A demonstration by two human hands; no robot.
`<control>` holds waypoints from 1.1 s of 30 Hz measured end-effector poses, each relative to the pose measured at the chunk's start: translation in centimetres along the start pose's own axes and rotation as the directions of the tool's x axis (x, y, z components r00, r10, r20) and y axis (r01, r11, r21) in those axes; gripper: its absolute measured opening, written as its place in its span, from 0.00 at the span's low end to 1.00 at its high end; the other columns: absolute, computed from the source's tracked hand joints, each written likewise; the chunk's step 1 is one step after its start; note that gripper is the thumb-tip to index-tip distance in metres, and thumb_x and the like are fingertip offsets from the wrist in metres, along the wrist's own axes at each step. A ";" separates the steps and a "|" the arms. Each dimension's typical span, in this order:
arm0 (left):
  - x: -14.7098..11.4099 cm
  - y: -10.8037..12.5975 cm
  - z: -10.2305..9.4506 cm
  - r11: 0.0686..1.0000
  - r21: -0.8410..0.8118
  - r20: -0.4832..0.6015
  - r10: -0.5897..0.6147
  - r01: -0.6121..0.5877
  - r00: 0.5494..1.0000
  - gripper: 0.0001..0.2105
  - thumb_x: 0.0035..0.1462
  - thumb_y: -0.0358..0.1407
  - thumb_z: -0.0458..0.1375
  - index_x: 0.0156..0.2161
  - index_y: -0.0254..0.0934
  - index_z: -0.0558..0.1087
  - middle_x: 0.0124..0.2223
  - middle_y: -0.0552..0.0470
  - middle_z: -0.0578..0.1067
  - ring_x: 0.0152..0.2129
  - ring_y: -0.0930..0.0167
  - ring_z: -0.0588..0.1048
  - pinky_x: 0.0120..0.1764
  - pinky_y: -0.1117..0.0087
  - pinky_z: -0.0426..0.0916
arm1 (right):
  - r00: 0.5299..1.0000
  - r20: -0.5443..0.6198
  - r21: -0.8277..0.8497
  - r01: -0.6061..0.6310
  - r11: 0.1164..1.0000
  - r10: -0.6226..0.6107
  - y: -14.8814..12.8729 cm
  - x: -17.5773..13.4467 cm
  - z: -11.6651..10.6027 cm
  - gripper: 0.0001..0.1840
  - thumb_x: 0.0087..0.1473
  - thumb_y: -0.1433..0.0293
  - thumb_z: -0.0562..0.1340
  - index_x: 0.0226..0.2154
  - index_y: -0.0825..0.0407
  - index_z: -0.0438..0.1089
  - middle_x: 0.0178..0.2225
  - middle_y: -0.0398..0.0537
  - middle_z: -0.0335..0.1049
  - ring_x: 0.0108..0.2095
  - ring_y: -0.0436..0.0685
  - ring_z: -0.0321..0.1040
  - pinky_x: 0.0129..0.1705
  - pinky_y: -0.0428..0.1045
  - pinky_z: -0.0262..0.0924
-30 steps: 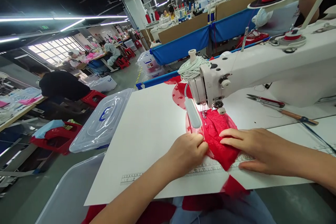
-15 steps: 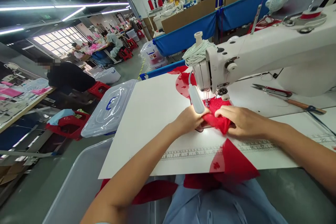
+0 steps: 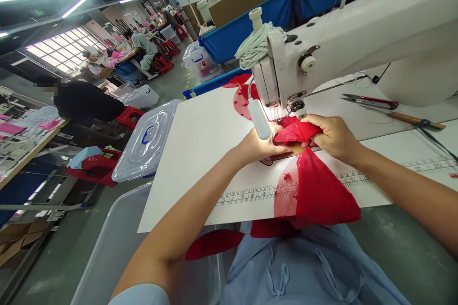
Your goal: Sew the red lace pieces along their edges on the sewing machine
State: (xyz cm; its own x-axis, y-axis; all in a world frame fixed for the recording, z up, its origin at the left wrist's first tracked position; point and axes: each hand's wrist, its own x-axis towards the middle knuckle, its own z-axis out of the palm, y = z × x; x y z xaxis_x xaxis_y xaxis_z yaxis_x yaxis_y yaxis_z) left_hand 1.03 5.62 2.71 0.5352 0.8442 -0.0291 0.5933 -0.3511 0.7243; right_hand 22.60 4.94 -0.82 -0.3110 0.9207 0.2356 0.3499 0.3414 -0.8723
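A white sewing machine (image 3: 343, 33) stands over the white table, its head above a piece of red fabric (image 3: 296, 131). My left hand (image 3: 259, 145) holds the fabric's left edge close to the needle area, partly behind a small white lamp (image 3: 260, 119). On the right side, my right hand (image 3: 332, 136) pinches the same fabric between thumb and fingers. A red triangular panel with a sheer patterned part (image 3: 322, 190) hangs from there over the table's front edge. More red pieces (image 3: 214, 243) trail down near my lap. The needle tip is hard to make out.
Snips (image 3: 372, 101) and a wooden-handled tool (image 3: 417, 120) lie right of the machine head. A printed ruler (image 3: 250, 195) runs along the table front. A clear plastic bin (image 3: 118, 228) and a lidded box (image 3: 145, 140) stand at left. A person in black (image 3: 86, 100) sits beyond.
My right hand has lifted and turned the fabric, spreading it flatter beneath the machine head. The red triangular panel has been drawn further up onto the table. The view has shifted slightly.
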 end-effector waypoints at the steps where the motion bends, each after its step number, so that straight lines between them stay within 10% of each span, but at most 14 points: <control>1: 0.1 -0.1 0.1 1.000 -0.004 -0.016 0.019 -0.019 1.000 0.13 0.54 0.38 0.64 0.26 0.37 0.64 0.29 0.55 0.67 0.28 0.73 0.67 0.31 0.72 0.65 | 1.000 -0.020 -0.025 0.023 0.999 -0.023 0.0 0.0 0.0 0.12 0.37 0.74 0.53 0.27 0.47 0.68 0.19 0.36 0.70 0.21 0.53 0.66 0.25 0.47 0.59; 14: 1.5 -1.0 -1.9 0.980 -0.190 0.151 0.086 -0.056 0.985 0.18 0.58 0.43 0.60 0.23 0.38 0.59 0.24 0.56 0.62 0.23 0.76 0.60 0.26 0.72 0.58 | 0.984 -0.109 -0.441 0.082 0.894 -0.144 1.2 0.1 -0.5 0.18 0.42 0.74 0.61 0.39 0.47 0.72 0.40 0.46 0.76 0.35 0.58 0.70 0.32 0.50 0.60; 23: 0.3 -1.2 -1.5 0.995 -0.032 0.104 0.096 -0.093 0.990 0.18 0.62 0.40 0.51 0.23 0.40 0.53 0.24 0.55 0.60 0.23 0.74 0.61 0.27 0.72 0.61 | 0.904 -0.322 -0.381 0.148 0.913 -0.281 1.3 0.0 -1.6 0.12 0.47 0.79 0.53 0.28 0.47 0.68 0.30 0.46 0.73 0.32 0.58 0.70 0.36 0.53 0.62; 29: -1.0 -0.8 -0.4 0.964 0.209 0.044 0.156 -0.161 0.987 0.12 0.59 0.31 0.50 0.24 0.39 0.58 0.27 0.54 0.67 0.28 0.71 0.66 0.34 0.69 0.65 | 0.925 0.052 -0.486 0.353 0.799 -0.377 1.4 -0.7 -1.2 0.32 0.45 0.75 0.61 0.55 0.48 0.65 0.52 0.51 0.70 0.36 0.57 0.71 0.26 0.48 0.59; 33: -2.2 -0.6 0.3 0.906 0.361 0.034 0.222 -0.219 0.974 0.10 0.59 0.29 0.52 0.26 0.38 0.66 0.32 0.51 0.73 0.33 0.69 0.70 0.38 0.67 0.67 | 0.838 0.142 -0.609 0.493 0.621 -0.526 2.2 -1.3 -0.5 0.28 0.44 0.85 0.53 0.45 0.46 0.70 0.52 0.46 0.73 0.37 0.54 0.72 0.24 0.46 0.49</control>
State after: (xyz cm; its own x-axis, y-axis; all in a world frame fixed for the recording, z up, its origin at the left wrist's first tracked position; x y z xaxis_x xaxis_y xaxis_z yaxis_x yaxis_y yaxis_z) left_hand -0.32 3.89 2.10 0.6734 0.7312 0.1092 0.6379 -0.6493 0.4141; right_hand 24.24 4.56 -2.81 -0.5703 0.5653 0.5960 0.6022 0.7812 -0.1647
